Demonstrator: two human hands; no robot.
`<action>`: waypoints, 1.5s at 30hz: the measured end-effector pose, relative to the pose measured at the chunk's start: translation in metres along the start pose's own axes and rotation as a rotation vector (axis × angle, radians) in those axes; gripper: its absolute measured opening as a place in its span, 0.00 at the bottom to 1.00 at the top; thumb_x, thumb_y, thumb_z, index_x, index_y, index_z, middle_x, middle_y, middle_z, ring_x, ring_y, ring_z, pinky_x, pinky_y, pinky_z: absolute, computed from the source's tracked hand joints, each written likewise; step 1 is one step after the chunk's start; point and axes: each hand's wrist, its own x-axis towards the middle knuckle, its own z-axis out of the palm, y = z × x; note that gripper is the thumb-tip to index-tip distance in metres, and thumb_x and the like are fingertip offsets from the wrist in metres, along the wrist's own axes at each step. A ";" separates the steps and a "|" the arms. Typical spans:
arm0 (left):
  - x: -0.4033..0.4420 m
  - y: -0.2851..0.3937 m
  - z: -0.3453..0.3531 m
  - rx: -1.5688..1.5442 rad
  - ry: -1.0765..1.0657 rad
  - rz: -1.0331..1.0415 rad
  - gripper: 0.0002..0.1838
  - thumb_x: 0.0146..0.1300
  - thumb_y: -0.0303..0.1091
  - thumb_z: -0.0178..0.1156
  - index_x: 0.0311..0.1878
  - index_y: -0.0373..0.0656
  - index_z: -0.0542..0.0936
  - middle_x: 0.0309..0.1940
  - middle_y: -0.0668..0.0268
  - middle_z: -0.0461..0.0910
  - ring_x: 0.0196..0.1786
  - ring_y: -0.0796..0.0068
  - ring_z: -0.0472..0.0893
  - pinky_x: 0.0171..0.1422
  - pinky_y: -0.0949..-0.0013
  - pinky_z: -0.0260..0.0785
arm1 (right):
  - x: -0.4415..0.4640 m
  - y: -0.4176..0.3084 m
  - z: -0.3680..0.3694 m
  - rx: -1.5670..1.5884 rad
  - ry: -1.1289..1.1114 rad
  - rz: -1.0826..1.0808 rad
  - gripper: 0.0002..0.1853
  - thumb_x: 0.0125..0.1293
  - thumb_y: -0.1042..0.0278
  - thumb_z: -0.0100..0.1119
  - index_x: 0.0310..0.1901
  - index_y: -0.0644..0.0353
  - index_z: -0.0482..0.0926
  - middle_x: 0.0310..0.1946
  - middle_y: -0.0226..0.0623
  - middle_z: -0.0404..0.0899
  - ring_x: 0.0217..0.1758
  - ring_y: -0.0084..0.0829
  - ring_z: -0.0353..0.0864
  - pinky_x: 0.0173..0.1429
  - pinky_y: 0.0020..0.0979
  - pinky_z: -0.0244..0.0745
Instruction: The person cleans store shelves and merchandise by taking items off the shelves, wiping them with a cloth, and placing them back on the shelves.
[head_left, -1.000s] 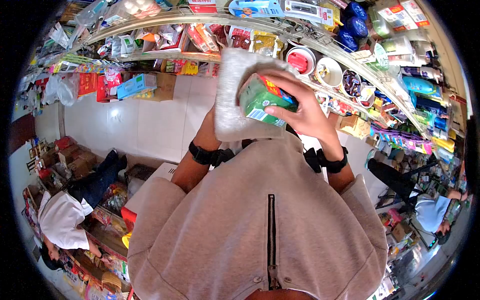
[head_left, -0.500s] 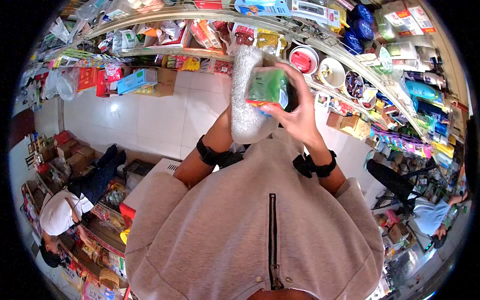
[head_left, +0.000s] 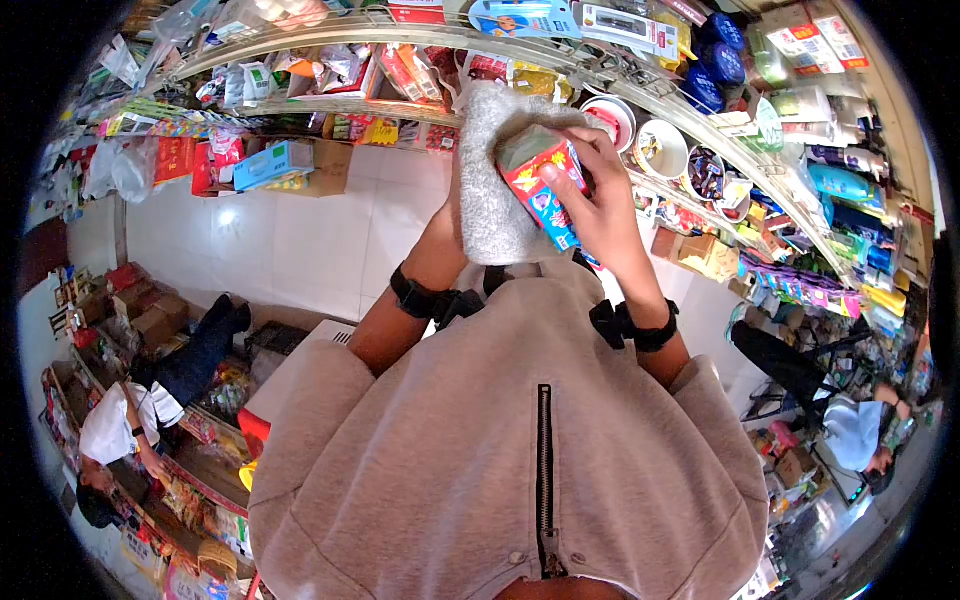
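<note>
Closest to me is the wearer's grey-brown top (head_left: 490,430), just below the fluffy grey cloth (head_left: 480,215). At the cloth's right side, the right hand (head_left: 602,205) grips a red-and-blue packet (head_left: 545,190) that overlaps the cloth; thumb across the front and fingers round the edge probably keep it steady. The left hand (head_left: 450,230) is mostly hidden behind the cloth, likely supporting it, but I cannot tell its grip. Beyond the cloth, a shelf (head_left: 450,38) carries packaged goods; pale tiled floor (head_left: 300,230) spreads to its left. Farther off, one person (head_left: 118,425) is lower left of it, another (head_left: 852,430) lower right.
</note>
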 end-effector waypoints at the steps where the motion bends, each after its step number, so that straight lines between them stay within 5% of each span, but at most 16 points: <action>1: 0.005 0.001 0.000 -0.035 -0.014 0.007 0.28 0.75 0.52 0.42 0.66 0.41 0.67 0.59 0.59 0.75 0.58 0.66 0.78 0.64 0.63 0.72 | -0.001 -0.003 -0.001 -0.109 0.021 0.014 0.27 0.60 0.60 0.69 0.56 0.69 0.75 0.48 0.51 0.79 0.53 0.45 0.79 0.60 0.35 0.71; 5: 0.006 0.006 -0.005 0.120 0.141 0.089 0.31 0.74 0.56 0.41 0.67 0.41 0.66 0.59 0.57 0.75 0.59 0.64 0.78 0.64 0.61 0.72 | -0.007 -0.014 -0.002 0.076 0.031 0.174 0.31 0.55 0.58 0.73 0.56 0.68 0.75 0.46 0.55 0.79 0.50 0.50 0.80 0.57 0.38 0.74; 7: 0.005 0.005 -0.007 0.231 0.248 0.128 0.33 0.74 0.58 0.40 0.68 0.40 0.66 0.60 0.56 0.75 0.59 0.63 0.78 0.65 0.61 0.72 | -0.009 -0.020 0.003 -0.156 0.013 0.152 0.35 0.50 0.60 0.77 0.56 0.69 0.74 0.45 0.57 0.80 0.49 0.52 0.82 0.54 0.37 0.75; 9: 0.004 0.003 -0.005 0.297 0.305 0.138 0.33 0.73 0.59 0.41 0.68 0.40 0.65 0.60 0.56 0.74 0.60 0.63 0.77 0.65 0.60 0.72 | -0.008 -0.011 0.005 -0.058 0.002 0.231 0.35 0.49 0.65 0.78 0.57 0.71 0.73 0.46 0.52 0.82 0.50 0.41 0.83 0.57 0.33 0.75; 12: 0.008 -0.005 0.001 0.333 0.304 0.116 0.34 0.73 0.59 0.42 0.68 0.40 0.65 0.61 0.55 0.74 0.61 0.62 0.76 0.66 0.60 0.71 | -0.006 0.000 0.010 0.465 0.010 0.227 0.34 0.50 0.70 0.78 0.58 0.72 0.72 0.48 0.39 0.81 0.51 0.25 0.78 0.59 0.29 0.72; 19: 0.010 -0.020 0.005 0.442 0.269 0.063 0.37 0.71 0.61 0.44 0.69 0.39 0.64 0.62 0.54 0.72 0.63 0.61 0.74 0.67 0.58 0.70 | 0.011 -0.025 -0.001 0.708 0.008 0.218 0.32 0.54 0.73 0.74 0.59 0.69 0.72 0.49 0.40 0.81 0.51 0.26 0.79 0.59 0.29 0.73; 22: 0.007 -0.022 0.008 0.489 0.308 0.051 0.38 0.70 0.62 0.45 0.69 0.39 0.64 0.63 0.54 0.72 0.64 0.61 0.73 0.67 0.57 0.69 | 0.015 -0.028 -0.004 1.348 0.243 0.536 0.25 0.60 0.77 0.68 0.58 0.67 0.71 0.48 0.39 0.80 0.51 0.29 0.80 0.58 0.32 0.76; 23: 0.008 -0.023 0.008 0.464 0.326 0.039 0.38 0.70 0.62 0.45 0.69 0.39 0.64 0.63 0.54 0.72 0.64 0.60 0.72 0.67 0.57 0.69 | 0.016 -0.028 -0.002 1.347 0.244 0.533 0.25 0.60 0.77 0.68 0.58 0.67 0.71 0.48 0.39 0.80 0.51 0.29 0.80 0.58 0.32 0.76; 25: 0.003 -0.016 0.008 -0.273 0.150 -0.032 0.40 0.69 0.65 0.43 0.71 0.41 0.62 0.64 0.53 0.70 0.65 0.58 0.72 0.70 0.54 0.66 | 0.013 -0.025 0.008 1.092 0.342 0.308 0.28 0.60 0.76 0.68 0.60 0.65 0.68 0.51 0.40 0.78 0.53 0.29 0.79 0.59 0.33 0.76; 26: -0.007 -0.018 0.003 -0.379 0.025 -0.042 0.39 0.70 0.64 0.43 0.72 0.43 0.61 0.66 0.55 0.69 0.66 0.58 0.71 0.72 0.53 0.64 | 0.007 -0.018 0.018 1.167 0.349 0.331 0.30 0.60 0.77 0.68 0.63 0.63 0.66 0.54 0.40 0.76 0.56 0.30 0.77 0.61 0.34 0.74; 31: -0.003 -0.023 -0.030 -0.023 0.199 0.045 0.36 0.69 0.55 0.51 0.72 0.41 0.60 0.64 0.57 0.70 0.65 0.60 0.72 0.69 0.54 0.67 | -0.014 0.003 0.039 1.167 0.349 0.489 0.36 0.67 0.72 0.62 0.72 0.60 0.54 0.57 0.38 0.73 0.59 0.29 0.74 0.65 0.35 0.72; 34: -0.001 -0.027 -0.051 0.086 0.261 0.085 0.35 0.68 0.49 0.56 0.72 0.40 0.60 0.64 0.58 0.71 0.64 0.62 0.73 0.68 0.55 0.69 | -0.015 0.000 0.031 1.367 0.316 0.552 0.27 0.67 0.69 0.63 0.64 0.59 0.64 0.56 0.36 0.74 0.59 0.28 0.74 0.63 0.35 0.72; 37: -0.007 -0.018 -0.044 0.211 0.348 0.149 0.35 0.65 0.42 0.63 0.70 0.40 0.61 0.63 0.59 0.71 0.62 0.63 0.74 0.68 0.57 0.69 | -0.013 0.001 0.003 1.537 0.199 0.588 0.28 0.66 0.71 0.63 0.64 0.61 0.63 0.56 0.38 0.75 0.57 0.30 0.76 0.62 0.35 0.73; 41: -0.024 0.002 -0.035 0.719 0.482 0.159 0.32 0.66 0.40 0.62 0.68 0.39 0.63 0.62 0.58 0.72 0.62 0.61 0.74 0.67 0.57 0.68 | 0.008 -0.006 -0.061 1.110 0.429 0.499 0.28 0.58 0.77 0.66 0.59 0.64 0.67 0.52 0.38 0.75 0.56 0.30 0.76 0.61 0.32 0.72; 43: -0.045 0.006 -0.028 1.042 0.556 0.132 0.31 0.66 0.39 0.61 0.67 0.38 0.64 0.61 0.57 0.73 0.62 0.60 0.74 0.66 0.57 0.68 | 0.028 0.022 -0.108 0.431 0.419 0.335 0.29 0.52 0.72 0.70 0.55 0.65 0.67 0.50 0.39 0.76 0.54 0.30 0.75 0.60 0.30 0.71; 45: -0.070 0.007 -0.020 1.304 0.593 0.088 0.29 0.66 0.39 0.61 0.66 0.37 0.65 0.61 0.56 0.73 0.62 0.60 0.74 0.66 0.57 0.68 | 0.062 0.025 -0.150 0.146 0.444 0.144 0.31 0.50 0.64 0.73 0.52 0.67 0.67 0.45 0.42 0.77 0.49 0.31 0.76 0.56 0.31 0.73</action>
